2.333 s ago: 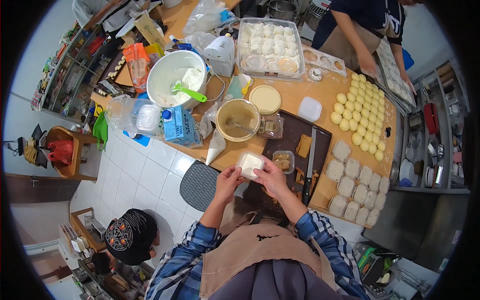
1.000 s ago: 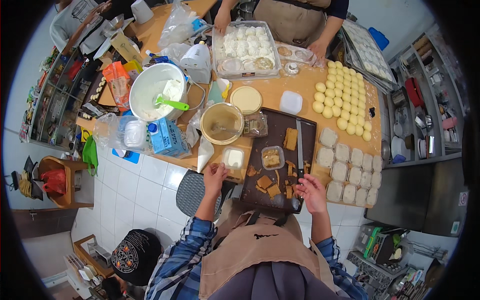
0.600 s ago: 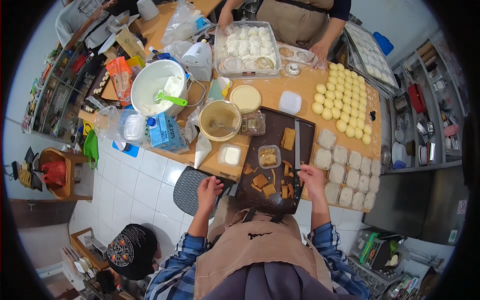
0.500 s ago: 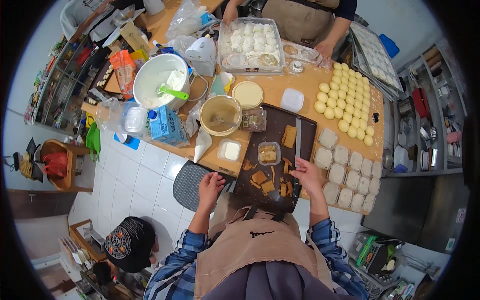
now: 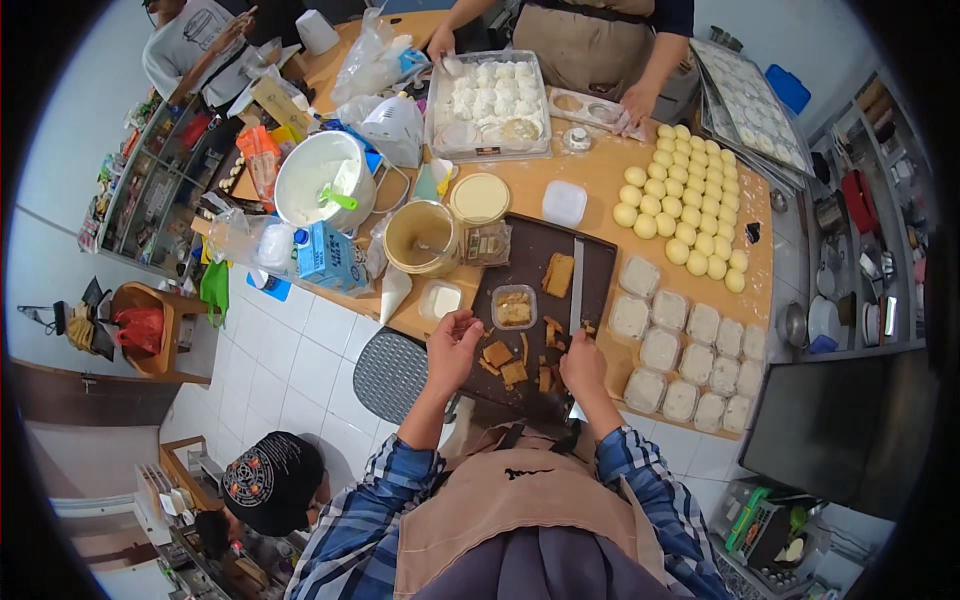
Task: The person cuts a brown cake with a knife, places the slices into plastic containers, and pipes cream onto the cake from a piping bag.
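Your left hand [image 5: 455, 345] hovers at the near-left edge of the dark cutting board [image 5: 590, 262], fingers curled loosely with nothing clearly between them; your right hand [image 5: 583, 362] rests at the near edge beside the brown cake pieces [image 5: 505, 362], and you cannot tell whether it pinches one. The pieces lie scattered near you, likely for easy picking; the knife [image 5: 576, 272] lies lengthwise at the board's right, blade clear of both hands. A small clear tub [image 5: 514, 307] on the board holds brown pieces; left of the board another tub [image 5: 441, 300] holds something white; the beige bucket [image 5: 423, 238] further off holds tan paste; lidded tubs [image 5: 668, 350] sit in rows to the right.
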`<state>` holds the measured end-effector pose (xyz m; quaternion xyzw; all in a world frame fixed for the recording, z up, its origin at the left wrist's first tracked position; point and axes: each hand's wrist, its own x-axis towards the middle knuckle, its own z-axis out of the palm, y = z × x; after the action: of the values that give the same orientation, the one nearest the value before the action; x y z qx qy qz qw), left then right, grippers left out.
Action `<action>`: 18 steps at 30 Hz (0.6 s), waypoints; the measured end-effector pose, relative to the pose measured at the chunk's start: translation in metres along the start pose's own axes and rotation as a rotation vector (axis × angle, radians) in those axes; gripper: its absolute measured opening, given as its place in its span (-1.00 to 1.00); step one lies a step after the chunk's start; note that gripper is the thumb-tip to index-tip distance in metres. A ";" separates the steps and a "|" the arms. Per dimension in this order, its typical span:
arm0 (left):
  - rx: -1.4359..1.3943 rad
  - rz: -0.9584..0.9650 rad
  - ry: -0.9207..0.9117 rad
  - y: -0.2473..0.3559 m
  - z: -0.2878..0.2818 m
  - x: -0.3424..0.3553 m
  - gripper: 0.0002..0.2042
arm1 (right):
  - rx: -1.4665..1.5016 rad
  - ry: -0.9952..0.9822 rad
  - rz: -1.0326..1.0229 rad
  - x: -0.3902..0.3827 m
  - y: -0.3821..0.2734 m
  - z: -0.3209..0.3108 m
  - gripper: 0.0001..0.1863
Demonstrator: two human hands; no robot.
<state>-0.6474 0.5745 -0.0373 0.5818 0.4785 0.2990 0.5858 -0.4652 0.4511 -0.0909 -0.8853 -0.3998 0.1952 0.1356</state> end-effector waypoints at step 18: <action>0.135 -0.081 0.150 -0.028 -0.003 -0.011 -0.74 | 1.185 -0.274 0.306 -0.007 0.035 0.007 -0.54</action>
<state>-0.6594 0.5616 -0.0616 0.5761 0.5630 0.2850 0.5195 -0.4503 0.4240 -0.1094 -0.6738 -0.1061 0.5128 0.5214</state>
